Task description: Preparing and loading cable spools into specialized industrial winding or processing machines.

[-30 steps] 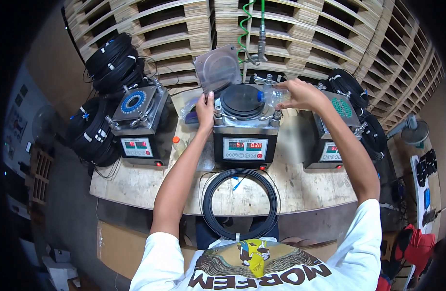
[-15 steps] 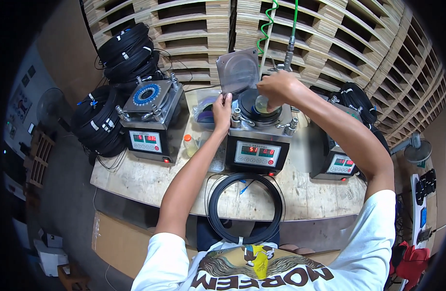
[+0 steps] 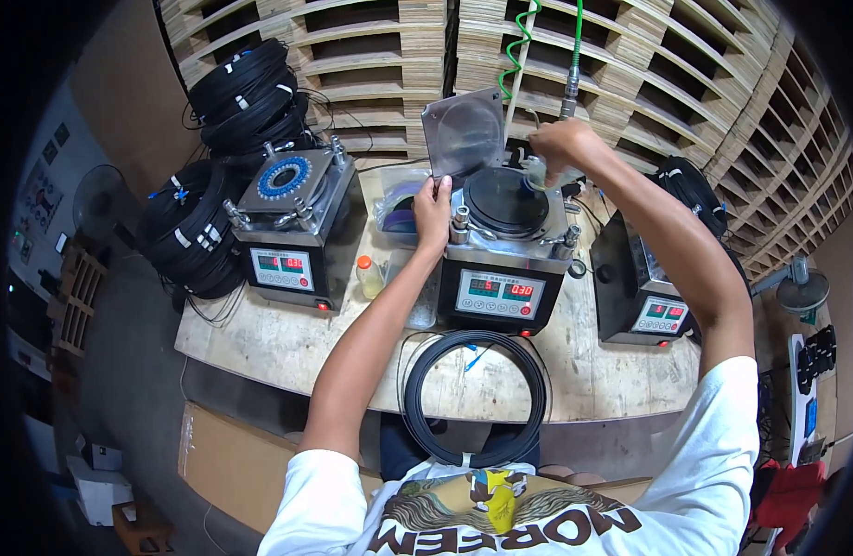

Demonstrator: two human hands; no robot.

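Note:
With my left hand (image 3: 432, 215) I pinch the lower corner of a square grey metal plate (image 3: 466, 137), which stands tilted upright behind the middle polishing machine (image 3: 456, 293). That machine's round black disc (image 3: 505, 200) lies bare on top. Closed fingers of my right hand (image 3: 566, 146) hold a small clear bottle (image 3: 536, 174), tilted down over the disc's far right edge. Part of the bottle is hidden by the hand. Metal clamp posts (image 3: 461, 224) rise at the machine's corners.
Similar machines stand at left (image 3: 283, 250) and right (image 3: 644, 287). A capped bottle (image 3: 368, 275) and plastic tub (image 3: 396, 215) sit left of the middle one. A black cable coil (image 3: 413, 398) overhangs the table's front edge. More coils (image 3: 241, 97) are piled left; a green air hose (image 3: 578, 46) hangs behind.
My right hand has moved the bottle from above the middle of the disc to its right edge, uncovering more of the disc. My left hand keeps the plate upright. The machine's display reads differently.

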